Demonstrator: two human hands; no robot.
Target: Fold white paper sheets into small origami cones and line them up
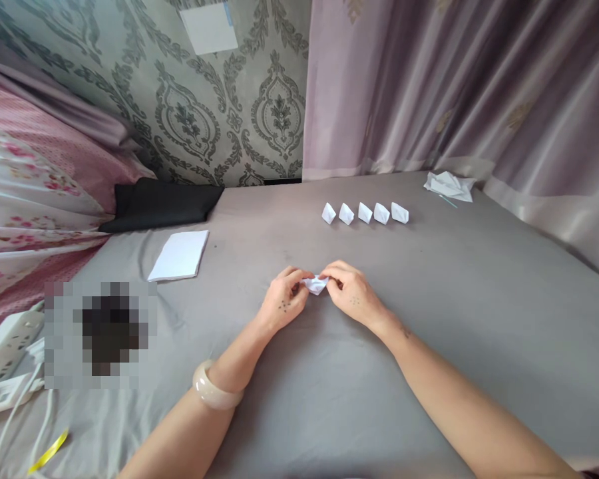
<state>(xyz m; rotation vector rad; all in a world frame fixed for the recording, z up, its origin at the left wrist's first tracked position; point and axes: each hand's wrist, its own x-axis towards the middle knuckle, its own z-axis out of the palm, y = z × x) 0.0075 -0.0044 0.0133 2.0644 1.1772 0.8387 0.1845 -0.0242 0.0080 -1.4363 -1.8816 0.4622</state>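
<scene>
Between my two hands is a small piece of folded white paper (316,285), just above or on the grey cloth. My left hand (284,297) pinches its left end, with a pale bangle on that wrist. At the right end, the fingers of my right hand (352,293) are closed on the same paper. The undersides of the fingers are hidden. Beyond my hands, several small folded paper shapes (364,213) stand in a row, apart from each other.
A stack of white paper (180,255) lies to the left, with a black folded cloth (164,203) behind it. White power strips (10,346) with cables and a yellow strip (48,452) are at the near left. Crumpled white paper (449,185) lies at the far right by the curtain (389,86).
</scene>
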